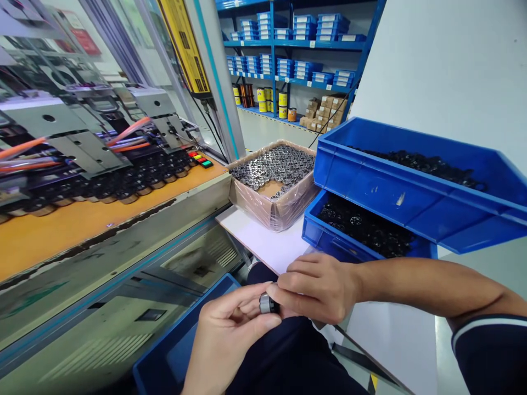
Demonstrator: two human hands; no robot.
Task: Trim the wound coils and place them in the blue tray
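Note:
A small round part (267,303), silver with black ends, is held above my lap. My left hand (230,323) grips its silver side between thumb and fingers. My right hand (315,288) is closed at the part's upper right edge, with its thumb and fingertips pressed together there. Whether those fingertips hold a separate small piece is hidden.
A plastic-lined carton (272,211) of metal and black parts stands ahead on a white table (263,241). Two stacked blue bins (370,181) hold black parts at right. A machine bench (177,206) with rows of parts is at left; a blue bin (164,351) sits below.

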